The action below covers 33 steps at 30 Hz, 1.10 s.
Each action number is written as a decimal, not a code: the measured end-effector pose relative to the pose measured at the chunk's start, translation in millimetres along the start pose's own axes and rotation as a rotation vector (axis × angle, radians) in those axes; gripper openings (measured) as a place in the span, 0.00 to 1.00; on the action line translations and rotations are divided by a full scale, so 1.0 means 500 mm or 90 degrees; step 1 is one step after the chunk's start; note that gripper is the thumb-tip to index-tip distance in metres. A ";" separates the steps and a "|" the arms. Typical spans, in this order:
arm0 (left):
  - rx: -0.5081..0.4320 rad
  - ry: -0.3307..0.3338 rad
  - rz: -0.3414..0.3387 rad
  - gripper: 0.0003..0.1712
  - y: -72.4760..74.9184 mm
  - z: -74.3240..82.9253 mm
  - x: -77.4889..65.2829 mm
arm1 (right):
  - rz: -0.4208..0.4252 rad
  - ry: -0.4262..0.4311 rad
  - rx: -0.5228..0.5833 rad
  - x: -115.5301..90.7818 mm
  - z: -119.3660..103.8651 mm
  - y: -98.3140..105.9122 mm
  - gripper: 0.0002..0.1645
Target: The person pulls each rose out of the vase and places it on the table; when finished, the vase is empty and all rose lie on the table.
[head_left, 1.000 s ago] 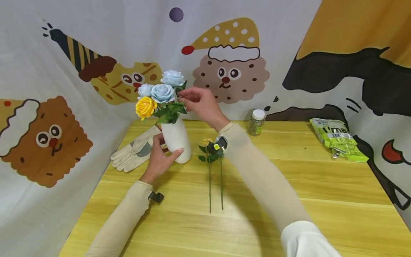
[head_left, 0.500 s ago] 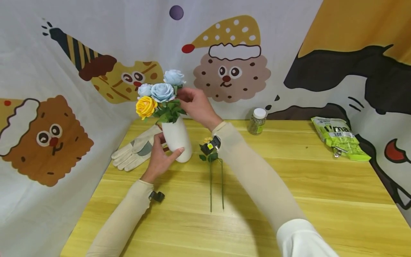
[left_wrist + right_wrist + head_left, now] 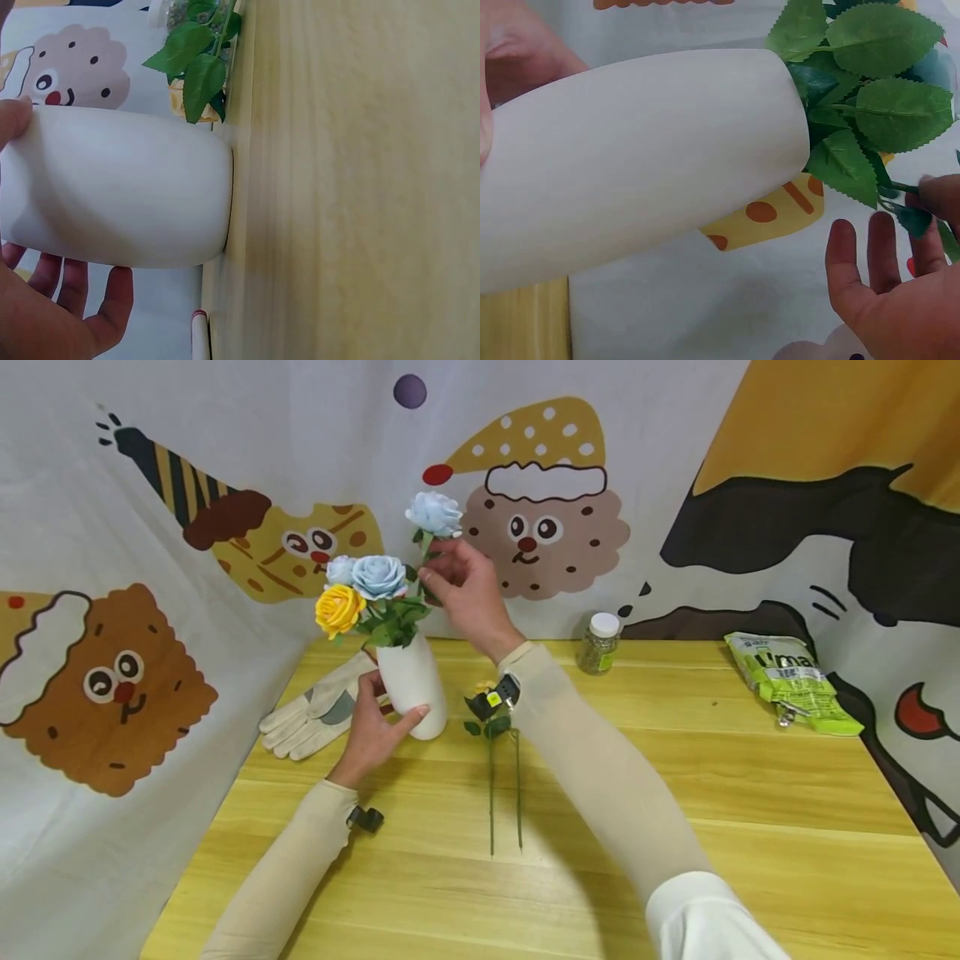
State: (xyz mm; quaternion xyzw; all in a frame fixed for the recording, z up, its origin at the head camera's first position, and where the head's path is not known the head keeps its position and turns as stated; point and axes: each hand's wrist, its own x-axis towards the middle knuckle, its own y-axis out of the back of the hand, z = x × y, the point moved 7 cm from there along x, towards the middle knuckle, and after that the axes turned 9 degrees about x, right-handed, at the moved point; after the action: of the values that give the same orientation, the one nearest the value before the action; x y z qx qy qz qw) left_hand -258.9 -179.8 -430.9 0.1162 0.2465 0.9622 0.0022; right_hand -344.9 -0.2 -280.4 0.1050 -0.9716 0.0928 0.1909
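Note:
A white vase [image 3: 411,689] stands on the wooden table, and my left hand [image 3: 369,739] grips it low down, thumb across the front. In the left wrist view, fingers [image 3: 116,304] curl along one side of the vase. From its mouth rise a yellow rose [image 3: 340,610], a light blue rose [image 3: 378,577] and a smaller pale blue bloom. My right hand [image 3: 471,597] pinches the stem of another light blue rose [image 3: 435,515], whose head is higher than the others. The right wrist view shows those fingers beside the green leaves [image 3: 904,112] at the vase's mouth.
Two flower stems [image 3: 491,802] lie on the table [image 3: 675,793], their heads partly hidden by the right wrist camera. A pale glove [image 3: 311,714] lies left of the vase. A lidded jar [image 3: 598,647] and a green bag [image 3: 795,685] stand toward the back right, before a cartoon cloth.
The light blue rose in my right hand has moved up and to the right, away from the other blooms. My left hand and the vase have stayed in place.

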 end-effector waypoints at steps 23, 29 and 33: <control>0.004 -0.007 0.009 0.46 0.000 -0.008 0.004 | 0.118 0.041 0.231 -0.004 -0.014 0.036 0.23; 0.003 -0.014 0.008 0.47 -0.001 -0.007 0.005 | 0.169 0.060 0.274 -0.005 -0.026 0.062 0.23; 0.008 -0.019 0.007 0.47 -0.002 -0.008 0.005 | 0.198 0.075 0.312 -0.006 -0.028 0.082 0.21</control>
State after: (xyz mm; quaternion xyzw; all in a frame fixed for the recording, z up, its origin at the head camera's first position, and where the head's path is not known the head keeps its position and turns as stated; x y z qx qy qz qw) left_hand -262.3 -180.8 -434.1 0.1317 0.2516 0.9588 0.0000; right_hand -347.1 42.8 -274.6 -0.0078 -0.9117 0.3589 0.1996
